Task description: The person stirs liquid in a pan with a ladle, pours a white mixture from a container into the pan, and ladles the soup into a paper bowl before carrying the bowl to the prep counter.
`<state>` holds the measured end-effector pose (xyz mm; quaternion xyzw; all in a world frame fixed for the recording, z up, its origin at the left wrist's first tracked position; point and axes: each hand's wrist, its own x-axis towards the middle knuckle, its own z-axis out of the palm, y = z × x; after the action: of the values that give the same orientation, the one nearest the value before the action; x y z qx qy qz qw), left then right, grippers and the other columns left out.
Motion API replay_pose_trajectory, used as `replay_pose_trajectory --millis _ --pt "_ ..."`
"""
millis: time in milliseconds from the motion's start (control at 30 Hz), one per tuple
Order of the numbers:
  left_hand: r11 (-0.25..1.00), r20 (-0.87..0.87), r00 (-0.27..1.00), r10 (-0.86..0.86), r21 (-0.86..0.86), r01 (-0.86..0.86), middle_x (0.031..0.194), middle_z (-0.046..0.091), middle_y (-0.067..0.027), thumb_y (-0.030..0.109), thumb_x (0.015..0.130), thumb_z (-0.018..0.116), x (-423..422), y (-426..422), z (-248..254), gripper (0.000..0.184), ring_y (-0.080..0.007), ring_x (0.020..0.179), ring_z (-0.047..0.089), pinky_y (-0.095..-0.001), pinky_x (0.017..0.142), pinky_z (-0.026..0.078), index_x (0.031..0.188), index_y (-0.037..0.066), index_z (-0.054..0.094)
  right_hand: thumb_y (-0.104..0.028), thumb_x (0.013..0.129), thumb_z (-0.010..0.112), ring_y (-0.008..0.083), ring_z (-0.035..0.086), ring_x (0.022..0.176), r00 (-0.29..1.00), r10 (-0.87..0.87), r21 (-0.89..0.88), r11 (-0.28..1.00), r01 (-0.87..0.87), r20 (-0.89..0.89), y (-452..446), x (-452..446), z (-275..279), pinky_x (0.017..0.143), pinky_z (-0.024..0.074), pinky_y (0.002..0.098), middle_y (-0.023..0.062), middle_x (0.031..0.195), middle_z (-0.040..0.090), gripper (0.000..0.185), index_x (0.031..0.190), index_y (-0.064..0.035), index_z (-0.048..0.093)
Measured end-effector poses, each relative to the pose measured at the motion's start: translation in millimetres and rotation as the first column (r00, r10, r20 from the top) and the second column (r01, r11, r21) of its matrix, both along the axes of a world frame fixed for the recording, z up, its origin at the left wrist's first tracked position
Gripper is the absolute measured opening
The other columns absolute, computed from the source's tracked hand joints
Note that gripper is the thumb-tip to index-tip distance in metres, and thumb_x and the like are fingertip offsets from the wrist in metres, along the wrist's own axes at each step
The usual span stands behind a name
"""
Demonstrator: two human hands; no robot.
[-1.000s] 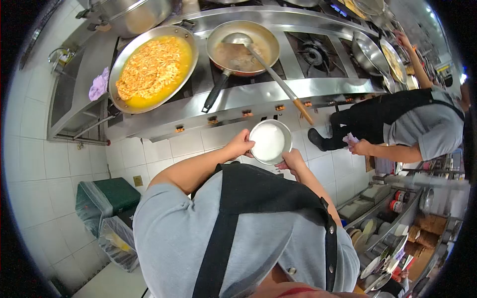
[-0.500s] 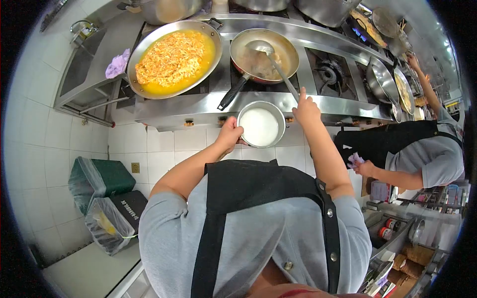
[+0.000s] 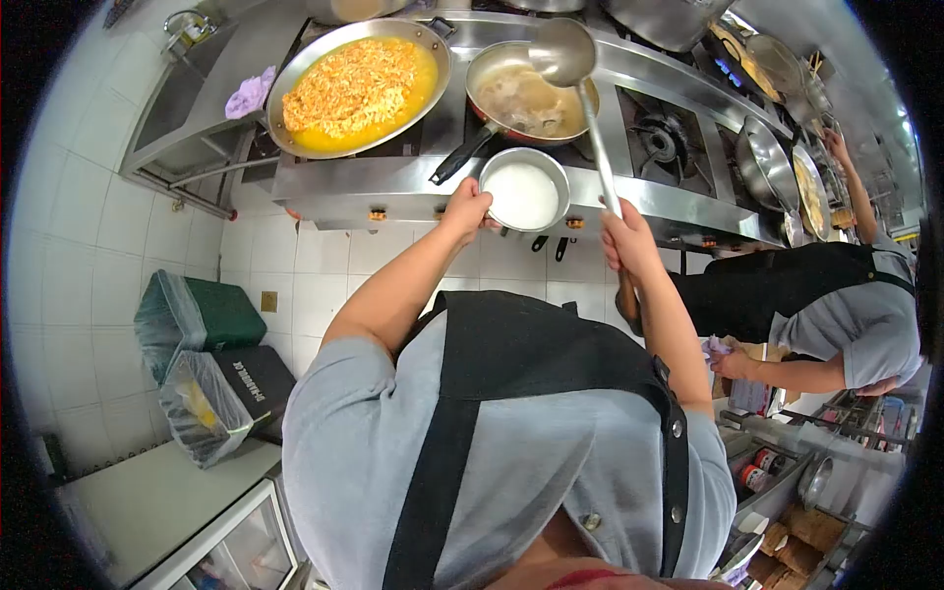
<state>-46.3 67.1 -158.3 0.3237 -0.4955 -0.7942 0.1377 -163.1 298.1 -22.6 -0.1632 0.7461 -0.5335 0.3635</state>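
My left hand (image 3: 469,209) grips the rim of a round metal pot (image 3: 561,207) with white contents, held in front of the stove edge. In my right hand (image 3: 630,236) is the handle of a long metal ladle (image 3: 563,52), its bowl raised above the far right side of a frying pan (image 3: 479,101). Brownish liquid lies in that pan, and its black handle (image 3: 462,153) points toward me. To the left, a wide shallow pan (image 3: 444,87) holds an orange-yellow shredded mixture (image 3: 356,84) in yellow liquid.
A bare gas burner (image 3: 657,146) is right of the frying pan. Metal bowls (image 3: 762,162) stand farther right, near a co-worker in a black apron (image 3: 787,285). A purple cloth (image 3: 250,93) lies by the sink at left. Lined bins (image 3: 211,320) stand on the floor.
The ladle has risen out of the frying pan, and my right hand has closed around its handle. My left hand and the pot have shifted toward the stove. The camera view has moved slightly.
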Motion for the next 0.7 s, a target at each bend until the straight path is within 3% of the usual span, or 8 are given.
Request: replay_pose_trajectory --millis 100,200,267,300,367,533,633,700 --pt "1.000 -0.010 1.000 0.012 0.004 -0.012 0.075 0.050 -0.0075 0.005 0.076 0.048 0 3 5 0.017 -0.0163 0.056 0.055 -0.0277 0.041 0.050 0.083 0.011 0.033 -0.017 0.087 0.049 0.0052 0.033 0.039 1.000 0.022 0.098 0.995 -0.021 -0.009 45 27 22 0.034 0.0271 0.0191 -0.0021 0.058 0.038 0.041 0.127 -0.0103 0.039" --pt "0.999 0.020 0.999 0.039 0.004 -0.039 0.074 0.049 -0.0068 0.005 0.076 0.048 -2 3 11 0.017 -0.0153 0.055 0.053 -0.0271 0.040 0.049 0.082 0.012 0.034 -0.017 0.088 0.049 0.0114 0.048 0.047 0.962 0.102 0.233 0.972 -0.041 -0.254 99 48 14 0.043 0.0398 0.0237 0.0027 0.063 0.050 0.048 0.133 -0.0111 0.033" --pt "0.999 0.003 0.999 0.042 0.009 -0.042 0.073 0.049 -0.0064 0.005 0.076 0.048 -3 1 7 0.017 -0.0149 0.054 0.053 -0.0268 0.040 0.049 0.082 0.012 0.034 -0.016 0.085 0.053 0.0238 0.059 0.062 0.591 0.283 0.241 0.959 -0.151 -0.756 125 55 -7 0.058 0.0462 0.0383 0.0128 0.073 0.058 0.061 0.138 -0.0253 0.024" --pt "0.999 -0.012 0.999 0.045 0.012 -0.044 0.073 0.048 -0.0060 0.005 0.076 0.048 -4 0 4 0.016 -0.0145 0.053 0.052 -0.0265 0.039 0.049 0.081 0.012 0.034 -0.016 0.085 0.053 0.0238 0.059 0.062 0.592 0.286 0.246 0.958 -0.148 -0.754 131 60 -7 0.058 0.0462 0.0383 0.0128 0.073 0.058 0.061 0.138 -0.0253 0.024" --pt "0.999 0.015 0.999 0.037 0.009 -0.037 0.074 0.050 -0.0057 0.006 0.076 0.048 -6 -3 2 0.015 -0.0147 0.055 0.053 -0.0271 0.041 0.049 0.083 0.013 0.037 -0.016 0.084 0.054 0.0332 0.060 0.073 0.717 0.417 0.538 0.840 -0.068 -0.559 136 73 0 0.067 0.0453 0.0438 0.0168 0.078 0.059 0.064 0.138 -0.0313 0.023" --pt "0.995 0.016 0.999 0.043 -0.095 -0.041 0.071 0.047 -0.0071 0.004 0.075 0.047 -4 3 8 0.015 -0.0167 0.053 0.052 -0.0281 0.036 0.046 0.080 0.011 0.035 -0.012 0.085 0.051 0.0385 0.058 0.071 0.606 0.606 0.750 0.661 -0.024 -0.515 110 84 3 0.066 0.0471 0.0411 0.0191 0.085 0.059 0.062 0.136 -0.0358 0.025" --pt "0.988 -0.018 0.995 0.093 -0.124 -0.095 0.071 0.048 -0.0076 0.003 0.075 0.047 -9 5 1 0.015 -0.0169 0.052 0.052 -0.0285 0.035 0.045 0.079 0.010 0.035 -0.009 0.084 0.052 0.0334 0.062 0.084 0.794 0.412 0.480 0.859 -0.176 -0.447 110 83 -9 0.071 0.0478 0.0333 0.0219 0.103 0.058 0.063 0.136 -0.0342 0.026" --pt "0.982 -0.025 0.993 0.115 -0.147 -0.117 0.071 0.047 -0.0081 0.003 0.074 0.048 -9 6 -4 0.014 -0.0174 0.053 0.052 -0.0293 0.035 0.046 0.078 0.008 0.036 -0.008 0.084 0.053 0.0282 0.061 0.088 0.810 0.405 0.414 0.882 -0.224 -0.424 116 75 -19 0.073 0.0463 0.0304 0.0197 0.110 0.056 0.064 0.137 -0.0322 0.026"
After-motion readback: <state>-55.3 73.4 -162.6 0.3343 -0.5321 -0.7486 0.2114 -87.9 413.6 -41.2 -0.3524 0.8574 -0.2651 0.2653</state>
